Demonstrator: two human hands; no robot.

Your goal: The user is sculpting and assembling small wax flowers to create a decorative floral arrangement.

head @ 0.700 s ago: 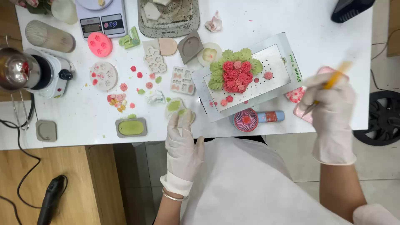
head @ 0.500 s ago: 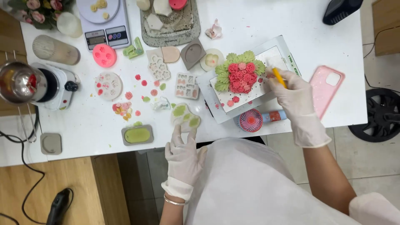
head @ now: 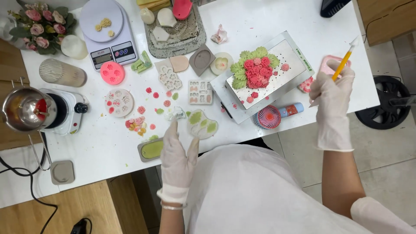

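Observation:
My left hand (head: 177, 156), in a white glove, rests flat on the white table (head: 99, 147) with fingers apart, beside a clear mould with green leaf shapes (head: 202, 123). My right hand (head: 331, 93), also gloved, is raised off the table's right end and grips a thin yellow-handled tool (head: 344, 60). Left of it lies a white perforated tray (head: 289, 52) carrying a cluster of red roses and green leaves (head: 255, 70). A pink phone (head: 326, 65) lies partly hidden behind my right hand.
A small pink fan (head: 269, 117) sits at the table's front edge. Silicone moulds (head: 200, 92), loose red and green pieces (head: 154, 95), a kitchen scale (head: 106, 30), a metal pot on a hotplate (head: 30, 108) and a flower bouquet (head: 37, 26) fill the left half.
My right hand with the yellow tool has pulled away from the rose arrangement to the right. My left hand has stayed flat by the leaf mould. The camera view has tilted.

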